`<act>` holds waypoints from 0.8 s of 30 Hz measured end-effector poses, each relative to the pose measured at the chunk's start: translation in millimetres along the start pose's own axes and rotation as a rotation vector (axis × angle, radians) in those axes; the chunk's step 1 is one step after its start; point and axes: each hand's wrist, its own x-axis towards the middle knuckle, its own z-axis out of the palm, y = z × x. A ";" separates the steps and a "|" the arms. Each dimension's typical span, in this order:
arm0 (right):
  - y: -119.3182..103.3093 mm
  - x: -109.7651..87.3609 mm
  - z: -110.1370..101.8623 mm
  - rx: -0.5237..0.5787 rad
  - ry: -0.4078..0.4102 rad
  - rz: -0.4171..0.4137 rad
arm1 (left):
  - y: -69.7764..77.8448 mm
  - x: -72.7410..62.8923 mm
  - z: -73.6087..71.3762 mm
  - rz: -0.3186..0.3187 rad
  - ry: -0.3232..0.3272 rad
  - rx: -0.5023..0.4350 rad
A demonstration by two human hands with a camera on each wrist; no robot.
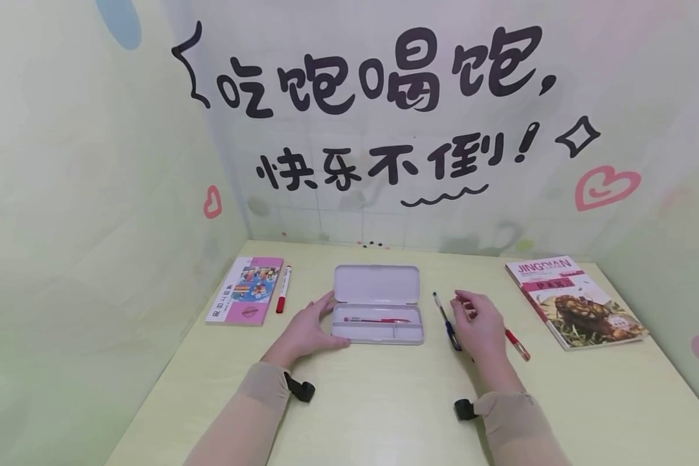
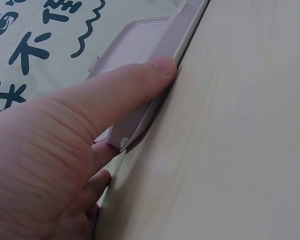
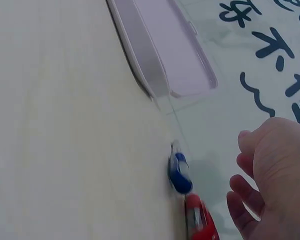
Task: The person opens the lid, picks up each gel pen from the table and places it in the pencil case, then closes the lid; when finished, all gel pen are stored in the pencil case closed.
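Note:
A pale lilac pencil case (image 1: 378, 341) lies open on the table, its lid (image 1: 376, 283) folded back. Inside its long rear compartment is a red pen (image 1: 378, 320). My left hand (image 1: 305, 331) grips the case's left end, thumb on the front wall and fingers around the left side. Right of the case, my right hand (image 1: 482, 327) hovers with loosely bent fingers; I see nothing held in it. Beneath and beside it lie a blue pen (image 3: 180, 174) and another red pen (image 1: 517, 344), partly hidden by the hand in the head view.
A pink book (image 1: 246, 291) lies at the left, with a red-capped white marker (image 1: 284, 290) alongside. A magazine (image 1: 576, 303) with an animal on its cover lies at the right. A wall with large black lettering (image 1: 378, 165) stands behind the table (image 1: 378, 401).

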 end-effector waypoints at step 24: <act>53.3 -17.3 -60.8 -0.256 -0.132 0.321 | -0.8 -0.4 0.7 0.004 -0.001 -0.014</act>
